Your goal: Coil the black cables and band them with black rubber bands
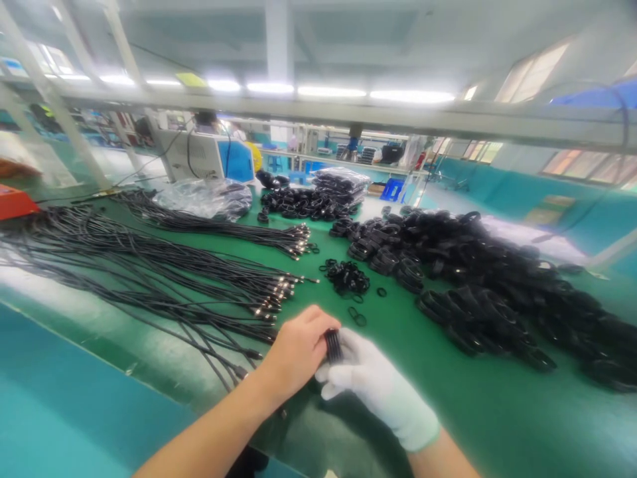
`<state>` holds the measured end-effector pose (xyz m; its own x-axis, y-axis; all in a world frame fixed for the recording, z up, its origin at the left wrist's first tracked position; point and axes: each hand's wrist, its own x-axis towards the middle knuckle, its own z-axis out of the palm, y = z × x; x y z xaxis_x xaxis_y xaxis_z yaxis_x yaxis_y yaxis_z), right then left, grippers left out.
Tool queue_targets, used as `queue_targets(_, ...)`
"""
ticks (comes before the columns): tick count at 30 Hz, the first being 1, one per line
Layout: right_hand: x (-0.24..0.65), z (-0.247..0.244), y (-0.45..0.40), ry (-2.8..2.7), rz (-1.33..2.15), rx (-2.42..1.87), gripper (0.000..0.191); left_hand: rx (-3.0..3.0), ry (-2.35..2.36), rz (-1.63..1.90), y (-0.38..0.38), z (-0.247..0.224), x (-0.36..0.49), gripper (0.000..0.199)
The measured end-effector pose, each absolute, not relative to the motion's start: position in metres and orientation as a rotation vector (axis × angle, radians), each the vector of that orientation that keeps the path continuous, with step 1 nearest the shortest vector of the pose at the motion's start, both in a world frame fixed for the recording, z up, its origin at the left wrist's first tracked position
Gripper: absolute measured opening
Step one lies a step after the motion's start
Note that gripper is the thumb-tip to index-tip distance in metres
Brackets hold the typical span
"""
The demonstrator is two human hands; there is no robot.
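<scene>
Between my two hands is a coiled black cable (pixel 333 346), its loops pressed side by side. My bare left hand (pixel 301 342) is closed on the coil's left side. My right hand (pixel 365 368), in a white glove, grips the same coil from the right. The fingers hide much of the coil. Just beyond my hands lies a small heap of black rings (pixel 348 277), with a few loose ones nearer. To the left, long straight black cables (pixel 199 265) lie in bundles, their metal plugs (pixel 276 295) pointing toward the middle of the green mat.
A large pile of coiled black cables (pixel 478 285) spreads over the right side. More coils (pixel 303 202) lie at the back near clear plastic bags (pixel 213 198). Behind stands a white and blue machine (pixel 204 156). A red-orange object (pixel 17 201) sits far left.
</scene>
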<state>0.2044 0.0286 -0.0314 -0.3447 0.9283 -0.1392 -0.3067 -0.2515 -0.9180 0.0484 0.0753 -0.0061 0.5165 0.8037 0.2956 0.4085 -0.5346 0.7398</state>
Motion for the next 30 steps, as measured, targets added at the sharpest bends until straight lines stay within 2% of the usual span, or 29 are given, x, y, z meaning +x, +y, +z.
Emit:
queue_targets(7, 0.205, -0.039, 0.027, -0.963, 1.793, -0.782, 0.048, 2.086, 1.075, 0.96, 0.078, -0.015, 0.061, 0.036)
queue_targets(12, 0.213, -0.04, 0.031, -0.704, 1.968, -0.509, 0.038, 1.87, 0.859, 0.664, 0.103, 0.008, 0.049, 0.028)
queue_targets(18, 0.21, -0.032, 0.031, -0.506, 2.248, -0.408, 0.046, 1.683, 0.462, 0.43, 0.118, 0.01, 0.036, 0.046)
queue_targets(22, 0.208, -0.033, 0.032, -0.795, 1.95, -0.694, 0.044, 1.839, 0.689, 0.444, 0.116, 0.009, 0.041, 0.035)
queue_targets(25, 0.21, -0.036, 0.033, -0.982, 1.673, -0.931, 0.052, 1.89, 0.852, 0.539, 0.118, 0.007, 0.043, 0.035)
queue_targets(30, 0.213, -0.036, 0.033, -0.986, 1.681, -0.859, 0.044, 1.69, 0.904, 0.73, 0.128, -0.008, 0.036, 0.036)
